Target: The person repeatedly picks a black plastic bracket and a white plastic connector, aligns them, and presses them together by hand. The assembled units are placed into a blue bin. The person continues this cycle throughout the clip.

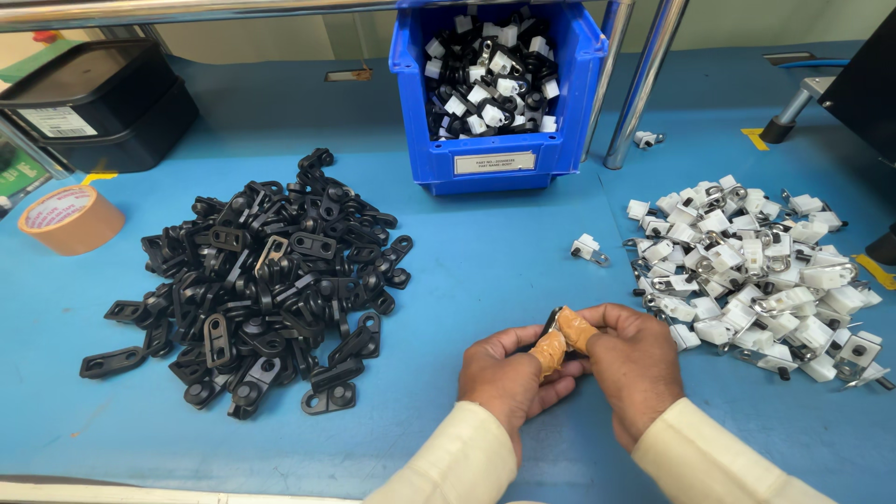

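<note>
A: What do you see first, from the biggest thing?

B: The blue tabletop (485, 271). At its back stands a blue bin (495, 93) full of joined black-and-white parts. On the left lies a large heap of black brackets (271, 280), on the right a heap of white clips (756, 271) with metal pieces. One single white clip (588, 248) lies alone between the bin and the white heap. At the far left there is a roll of brown tape (70, 219) and a black tray (98, 103).

A: And the hands?

B: Both are together near the front edge, between the two heaps. The left hand (509, 378) and the right hand (635, 359) are closed around one small black part (553, 324). The thumbs wear orange finger covers and press on it from above. If a white clip is already on it, I cannot tell; the fingers hide it.

A: Which step is this, in your opinion?

B: I judge it is the joining step: one bracket is held and pressed with both thumbs. The next move seems to need firm, even pressure, and then one hand must become free.
</note>
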